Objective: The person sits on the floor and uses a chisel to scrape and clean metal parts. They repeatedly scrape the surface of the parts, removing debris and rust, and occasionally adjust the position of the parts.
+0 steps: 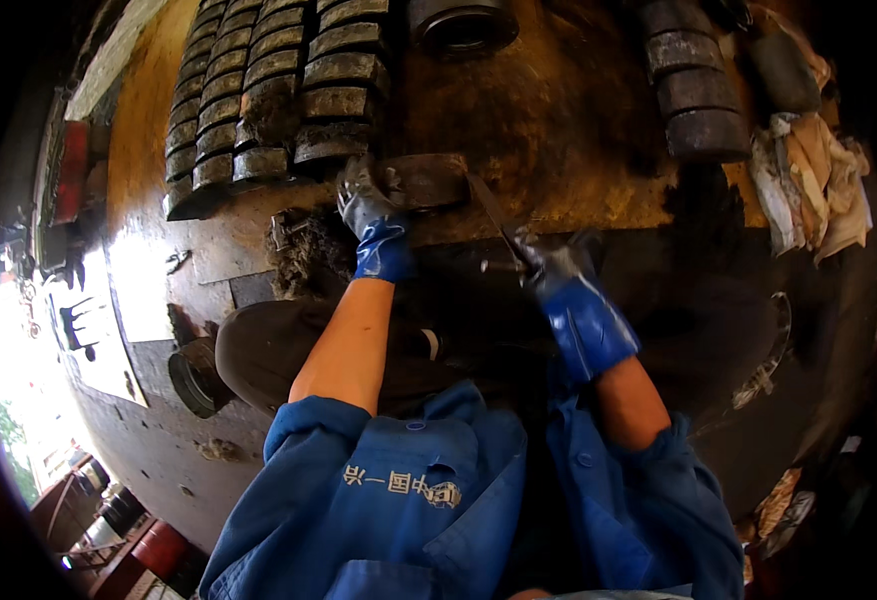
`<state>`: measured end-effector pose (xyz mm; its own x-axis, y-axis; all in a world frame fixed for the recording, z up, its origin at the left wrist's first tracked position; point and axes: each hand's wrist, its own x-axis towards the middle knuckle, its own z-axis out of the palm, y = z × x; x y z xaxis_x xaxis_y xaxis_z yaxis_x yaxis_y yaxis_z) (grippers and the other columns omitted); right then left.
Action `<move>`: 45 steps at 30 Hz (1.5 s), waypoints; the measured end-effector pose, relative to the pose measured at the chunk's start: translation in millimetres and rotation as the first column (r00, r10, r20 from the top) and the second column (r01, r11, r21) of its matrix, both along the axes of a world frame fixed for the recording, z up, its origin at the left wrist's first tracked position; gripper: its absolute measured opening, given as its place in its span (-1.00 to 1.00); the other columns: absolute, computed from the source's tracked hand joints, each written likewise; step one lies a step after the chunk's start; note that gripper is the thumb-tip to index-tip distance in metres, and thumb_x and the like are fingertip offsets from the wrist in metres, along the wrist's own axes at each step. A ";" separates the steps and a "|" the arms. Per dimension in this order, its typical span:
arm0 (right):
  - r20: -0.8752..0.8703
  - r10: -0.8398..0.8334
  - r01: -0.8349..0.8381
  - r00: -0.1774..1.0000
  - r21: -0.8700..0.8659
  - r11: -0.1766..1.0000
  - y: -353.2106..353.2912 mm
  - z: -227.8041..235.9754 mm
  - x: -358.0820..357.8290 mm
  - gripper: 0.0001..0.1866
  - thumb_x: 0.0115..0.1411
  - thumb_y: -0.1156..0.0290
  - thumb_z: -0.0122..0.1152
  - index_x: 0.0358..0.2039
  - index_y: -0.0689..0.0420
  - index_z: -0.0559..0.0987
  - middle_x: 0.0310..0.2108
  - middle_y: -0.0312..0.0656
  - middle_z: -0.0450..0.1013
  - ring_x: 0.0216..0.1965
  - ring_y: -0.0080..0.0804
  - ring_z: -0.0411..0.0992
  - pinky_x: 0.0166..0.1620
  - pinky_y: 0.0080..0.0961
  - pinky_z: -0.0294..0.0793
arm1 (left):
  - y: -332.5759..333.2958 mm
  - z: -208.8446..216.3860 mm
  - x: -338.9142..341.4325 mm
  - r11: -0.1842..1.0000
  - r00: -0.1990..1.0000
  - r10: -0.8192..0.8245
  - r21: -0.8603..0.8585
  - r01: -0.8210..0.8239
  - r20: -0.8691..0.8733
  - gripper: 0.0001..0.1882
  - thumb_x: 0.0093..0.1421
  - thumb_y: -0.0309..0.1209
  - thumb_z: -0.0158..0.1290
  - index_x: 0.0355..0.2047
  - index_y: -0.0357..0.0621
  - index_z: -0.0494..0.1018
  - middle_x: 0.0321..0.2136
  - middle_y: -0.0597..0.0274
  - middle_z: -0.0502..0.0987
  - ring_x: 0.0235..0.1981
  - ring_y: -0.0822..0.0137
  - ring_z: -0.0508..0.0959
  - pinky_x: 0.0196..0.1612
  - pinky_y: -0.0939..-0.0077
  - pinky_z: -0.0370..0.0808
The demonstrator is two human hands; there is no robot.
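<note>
My left hand [366, 200], in a blue glove blackened at the fingers, is closed on the left end of a dark metal ring [428, 182]. The ring lies on its side at the near edge of the brown, oily work surface [558, 130]. My right hand [555, 262], gloved the same way, grips a knife-like tool [490, 208] with a long flat blade. Its tip reaches the right end of the ring; whether it touches is hard to tell. A short rod-like end [498, 267] sticks out left of the right hand.
Rows of dark rings [276, 90] stand at the far left, and one more ring [466, 30] at the far middle. Another row [698, 95] and crumpled cloths [808, 185] lie at the right. A dark matted clump [310, 250] sits left of my left wrist. A loose ring [196, 378] rests near my knee.
</note>
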<state>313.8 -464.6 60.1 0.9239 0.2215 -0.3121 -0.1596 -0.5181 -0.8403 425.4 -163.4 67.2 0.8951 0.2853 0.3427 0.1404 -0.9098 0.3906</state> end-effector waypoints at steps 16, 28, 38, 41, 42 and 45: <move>-0.164 0.349 -0.384 0.923 -0.469 0.795 58.9 161.3 52.0 -0.42 0.36 -0.11 0.06 -0.14 0.23 0.67 -0.27 -0.04 0.64 -0.13 -0.32 0.63 0.11 -0.33 0.53 | 4.3 14.8 -3.0 0.999 0.996 -0.032 -0.031 0.035 0.088 -0.60 0.24 -0.25 0.14 0.07 -0.06 0.55 0.13 -0.02 0.53 0.21 -0.16 0.44 0.31 0.02 0.34; -0.160 0.462 -0.465 0.872 -0.564 0.683 62.4 173.0 56.2 -0.53 0.47 0.08 -0.14 -0.14 0.17 0.65 -0.38 -0.13 0.64 -0.35 -0.10 0.63 -0.27 -0.22 0.63 | -3.2 12.6 -1.0 0.998 0.988 -0.065 -0.009 0.067 0.139 -0.63 0.21 -0.27 0.15 0.01 -0.05 0.56 0.10 -0.02 0.55 0.21 -0.13 0.44 0.30 0.03 0.35; -0.348 0.362 -0.499 0.865 -0.515 0.697 84.3 174.7 64.3 -0.39 0.47 -0.11 -0.25 -0.15 0.10 0.67 -0.26 0.00 0.64 -0.18 0.02 0.61 -0.01 -0.26 0.60 | 8.5 13.7 -3.8 0.998 0.992 -0.063 0.006 0.062 0.111 -0.62 0.23 -0.26 0.13 0.03 -0.06 0.57 0.09 -0.04 0.56 0.19 -0.10 0.47 0.32 0.07 0.35; -0.105 0.628 -0.534 0.771 -0.645 0.548 69.6 113.5 44.7 -0.59 0.43 0.10 0.02 -0.35 0.09 0.70 -0.36 -0.05 0.63 -0.32 -0.16 0.61 -0.20 -0.28 0.63 | 13.7 -1.0 -3.6 0.996 0.989 -0.087 -0.021 0.090 0.119 -0.58 0.25 -0.23 0.11 0.08 -0.10 0.54 0.12 -0.05 0.55 0.20 -0.11 0.46 0.33 0.09 0.34; -0.006 0.503 -0.438 0.864 -0.503 0.745 68.6 108.8 44.9 -0.66 0.40 0.16 0.06 -0.31 0.09 0.70 -0.37 -0.05 0.63 -0.31 -0.19 0.62 -0.21 -0.30 0.64 | 15.2 -2.1 -0.6 0.995 0.984 -0.097 -0.023 0.102 0.151 -0.58 0.25 -0.23 0.11 0.09 -0.11 0.54 0.12 -0.05 0.54 0.20 -0.11 0.46 0.32 0.09 0.34; 0.220 0.724 -0.203 0.653 -0.871 0.448 72.9 122.5 77.8 -0.77 0.31 0.40 0.14 -0.10 0.19 0.64 -0.42 -0.11 0.59 -0.33 -0.30 0.60 -0.27 -0.42 0.61 | 19.8 0.8 0.6 0.987 0.972 -0.143 -0.043 0.154 0.187 -0.58 0.27 -0.24 0.10 0.08 -0.13 0.54 0.10 -0.08 0.55 0.20 -0.12 0.46 0.30 0.08 0.36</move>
<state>391.6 -391.7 182.6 0.7862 0.6047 -0.1270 0.6137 -0.7882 0.0466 426.0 -143.5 68.0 0.8527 0.1778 0.4912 -0.0729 -0.8906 0.4489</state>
